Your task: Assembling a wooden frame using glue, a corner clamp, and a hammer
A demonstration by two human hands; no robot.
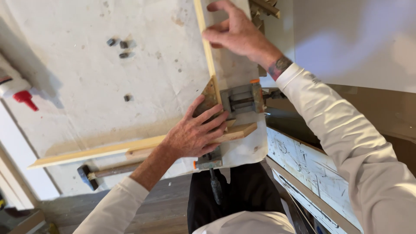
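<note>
Head view, looking down on a workbench covered with a stained white sheet (130, 78). Two light wooden strips meet at a right angle inside a metal corner clamp (236, 100) near the bench's front edge. The upright strip (205, 43) runs from the top of the frame down to the clamp; the horizontal strip (95, 152) runs from the left to the clamp, its cut end (242, 130) projecting just past the corner.

The left hand (193, 134) lies flat across the horizontal strip at the joint, fingers spread and pressing down, fingertips touching the clamp's triangular inner block (210, 93); it grips nothing in a closed fist. The right hand (234, 32) rests against the upright strip, fingers curled loosely over the strip's right edge, thumb side toward the strip; whether it pinches the wood fully cannot be told. Both arms wear white long sleeves.

One clamp screw handle (215, 186), dark, hangs below the bench edge. A hammer (102, 172) lies on the bench, just beside and parallel to the horizontal strip. Several small dark metal pieces (121, 45) lie scattered well apart from the joint at upper left. A white bottle with a red nozzle (19, 93) sits at the left edge.
</note>
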